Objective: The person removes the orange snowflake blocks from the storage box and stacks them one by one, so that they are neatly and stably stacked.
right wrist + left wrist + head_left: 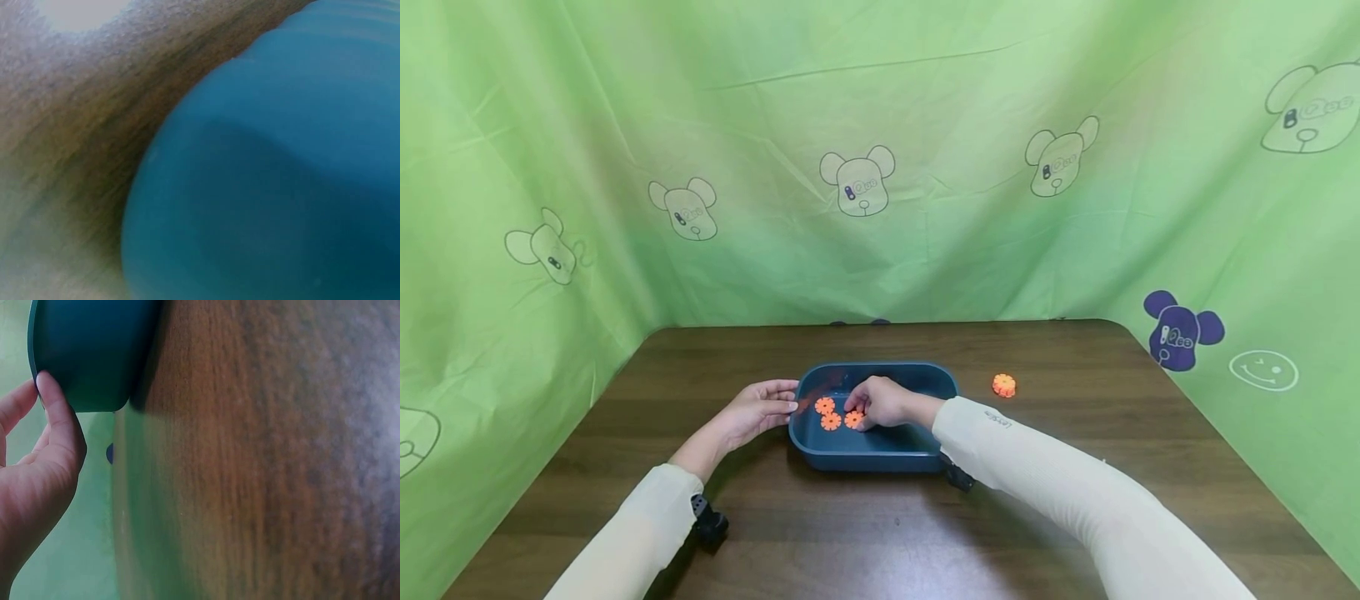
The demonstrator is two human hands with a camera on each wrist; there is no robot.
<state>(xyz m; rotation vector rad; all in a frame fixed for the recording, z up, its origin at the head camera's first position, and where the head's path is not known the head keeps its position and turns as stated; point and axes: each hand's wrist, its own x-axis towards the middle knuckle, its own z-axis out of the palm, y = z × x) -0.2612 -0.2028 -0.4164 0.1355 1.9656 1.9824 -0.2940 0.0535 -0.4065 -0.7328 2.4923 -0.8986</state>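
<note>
At lower centre of the head view, the right hand (887, 403) pinches one orange disc (853, 420) inside the blue tray (872, 462) (two other discs (831, 422) lie just left); the left hand (754, 414) pinches the tray's left rim.

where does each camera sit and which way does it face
Head: on the head, facing forward and down at tub, table and cloth; left hand, right hand and sleeves show.
Left wrist: on that wrist, facing tub, table and cloth; the left hand shows.
Right wrist: on that wrist, facing tub and table up close; no hand shows.
Shared: head and left wrist both show the left hand touching the tub.
</note>
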